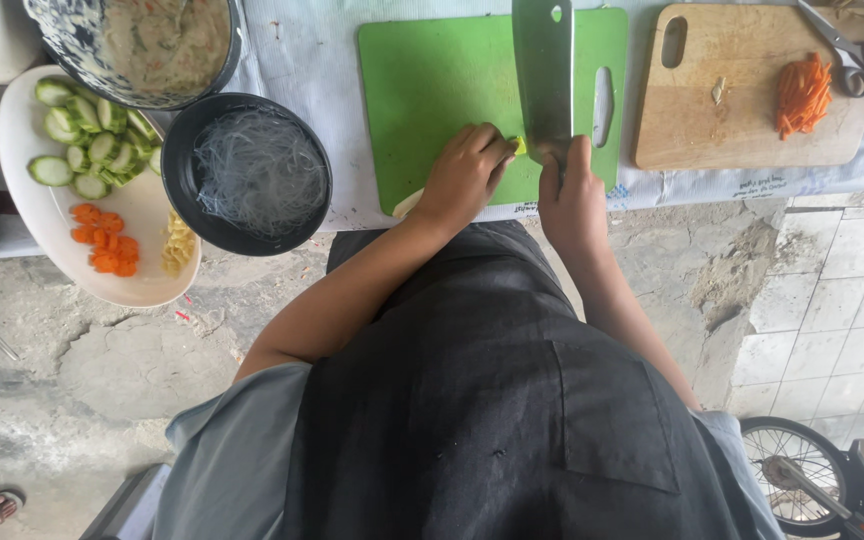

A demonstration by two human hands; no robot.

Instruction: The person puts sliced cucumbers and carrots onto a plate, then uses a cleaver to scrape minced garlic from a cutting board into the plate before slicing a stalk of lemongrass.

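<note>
Left hand (464, 175) curled, pinning small yellow-green vegetable piece (519, 145) on green plastic cutting board (432, 80); right hand (572, 195) fisted round broad steel cleaver (544, 70), blade at 3 o'clock of knuckles, guided for slicing.

Bare green cutting board (432, 90) lies open left of the cleaver (544, 75). A black bowl (177, 160) of noodles crowds its left edge, touching a white plate (22, 120). A clear strip of surface (632, 80) separates the green board from the wooden board (732, 130), where scissors (847, 45) and carrot strips (804, 95) sit.
</note>
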